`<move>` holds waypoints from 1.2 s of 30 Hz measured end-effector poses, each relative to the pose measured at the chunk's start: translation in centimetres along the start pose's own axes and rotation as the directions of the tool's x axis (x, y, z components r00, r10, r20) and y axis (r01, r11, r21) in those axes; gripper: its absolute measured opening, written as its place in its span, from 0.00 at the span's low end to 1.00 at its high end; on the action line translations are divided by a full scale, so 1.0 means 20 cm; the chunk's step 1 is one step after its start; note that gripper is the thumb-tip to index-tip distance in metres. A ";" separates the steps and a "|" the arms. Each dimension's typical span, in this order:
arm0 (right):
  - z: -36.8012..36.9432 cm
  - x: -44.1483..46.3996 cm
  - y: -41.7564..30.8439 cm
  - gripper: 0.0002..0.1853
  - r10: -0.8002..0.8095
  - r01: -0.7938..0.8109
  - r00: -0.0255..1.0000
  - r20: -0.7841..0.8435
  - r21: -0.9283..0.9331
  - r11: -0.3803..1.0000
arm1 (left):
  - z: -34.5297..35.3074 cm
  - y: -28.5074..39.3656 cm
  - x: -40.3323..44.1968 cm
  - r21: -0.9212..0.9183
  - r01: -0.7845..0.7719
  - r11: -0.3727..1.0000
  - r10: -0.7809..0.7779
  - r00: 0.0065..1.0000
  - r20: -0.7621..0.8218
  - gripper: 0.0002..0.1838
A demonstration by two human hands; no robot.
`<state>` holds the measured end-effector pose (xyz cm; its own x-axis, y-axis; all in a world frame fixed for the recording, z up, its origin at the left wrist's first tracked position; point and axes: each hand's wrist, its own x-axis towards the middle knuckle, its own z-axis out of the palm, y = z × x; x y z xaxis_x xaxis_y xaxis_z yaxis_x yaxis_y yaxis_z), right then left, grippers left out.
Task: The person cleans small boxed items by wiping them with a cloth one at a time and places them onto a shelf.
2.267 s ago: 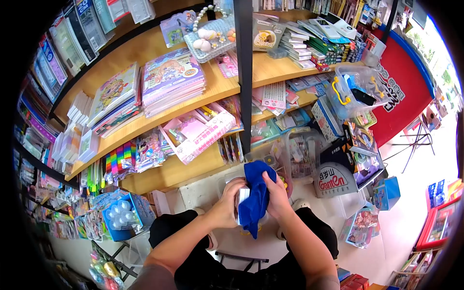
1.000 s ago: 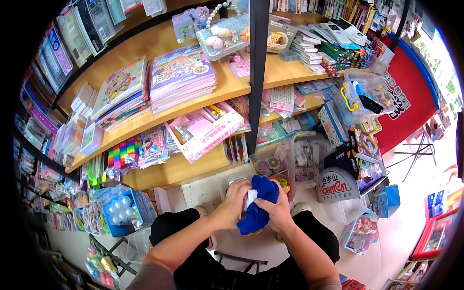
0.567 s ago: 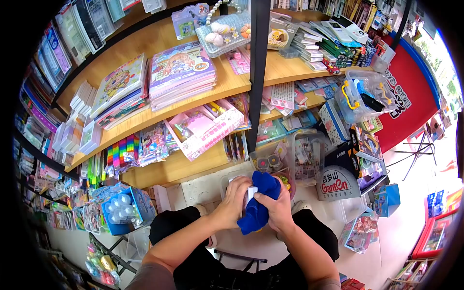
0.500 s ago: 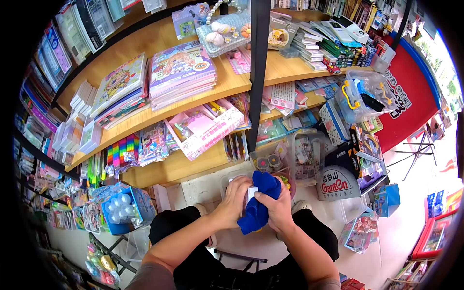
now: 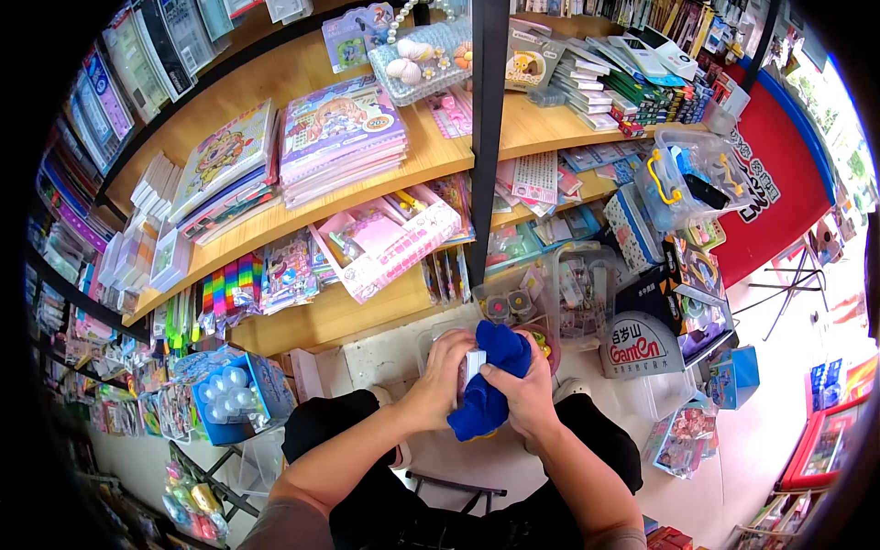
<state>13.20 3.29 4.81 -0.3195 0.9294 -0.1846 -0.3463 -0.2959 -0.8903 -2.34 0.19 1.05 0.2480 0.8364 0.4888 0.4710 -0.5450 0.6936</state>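
Note:
My left hand (image 5: 438, 383) is closed around a small white item (image 5: 474, 363), seen edge-on, perhaps a box or a stack of cards. Against its right side lies a crumpled blue cloth (image 5: 488, 390), which my right hand (image 5: 526, 387) grips with the thumb on top. Both hands are close together above the floor, between my knees. The cloth hides part of the white item and my right fingers. Behind the hands, a clear plastic container (image 5: 427, 346) and a pink round basket (image 5: 551, 344) are partly visible.
A wooden shelf (image 5: 440, 165) with stacked books (image 5: 344, 128) and a pink box (image 5: 390, 247) stands ahead, divided by a black post (image 5: 489, 137). Clear bins (image 5: 582, 293) and a Ganten carton (image 5: 639, 346) sit right. At left is a blue box of clear balls (image 5: 266, 394).
The blue cloth, earlier hanging longer and higher, is now bunched lower against the white item. Both hands have stayed on their items, with almost no movement in the last half second.

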 end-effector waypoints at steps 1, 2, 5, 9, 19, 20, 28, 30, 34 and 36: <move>0.00 0.00 0.00 0.23 -0.002 0.002 1.000 -0.010 -0.007 1.000 | 0.00 0.00 0.00 -0.004 0.004 1.000 -0.004 1.000 -0.003 0.51; 0.00 0.00 0.01 0.23 -0.004 0.004 1.000 -0.019 -0.013 1.000 | 0.00 0.00 0.00 -0.007 0.008 1.000 -0.008 1.000 -0.005 0.51; 0.00 0.01 0.01 0.23 -0.010 0.009 0.999 -0.034 -0.020 1.000 | 0.01 0.00 -0.01 -0.007 0.014 1.000 -0.014 1.000 -0.012 0.51; 0.01 0.01 0.01 0.22 -0.024 0.023 0.999 -0.040 -0.018 1.000 | 0.01 0.00 0.00 0.004 0.012 1.000 -0.012 1.000 -0.010 0.51; 0.02 0.01 -0.01 0.19 -0.055 0.051 0.997 -0.061 -0.069 0.996 | 0.02 -0.01 -0.01 0.019 -0.016 1.000 0.016 1.000 -0.018 0.50; 0.03 0.01 -0.02 0.18 -0.064 0.060 0.996 -0.061 -0.073 0.996 | 0.02 -0.01 -0.01 0.019 -0.015 1.000 0.015 1.000 -0.015 0.50; 0.04 0.02 -0.02 0.17 -0.087 0.081 0.993 -0.083 -0.077 0.994 | 0.01 0.01 -0.01 0.017 0.008 1.000 -0.008 1.000 0.003 0.50; 0.04 0.02 -0.02 0.16 -0.089 0.083 0.992 -0.088 -0.071 0.994 | 0.02 0.01 -0.01 0.018 0.012 1.000 -0.012 1.000 0.002 0.49; 0.03 0.02 -0.01 0.19 -0.078 0.069 0.991 -0.109 -0.087 0.994 | 0.02 0.00 -0.01 0.031 -0.002 1.000 0.002 1.000 0.004 0.48; 0.02 0.02 0.00 0.19 -0.089 0.076 0.990 -0.113 -0.115 0.990 | 0.02 0.00 -0.01 0.032 -0.010 0.999 0.010 1.000 0.002 0.48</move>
<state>12.68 3.51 4.97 -0.1860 0.9710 -0.1504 -0.2660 -0.1971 -0.9436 -2.03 0.03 0.73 0.2544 0.8310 0.4947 0.4949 -0.5513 0.6716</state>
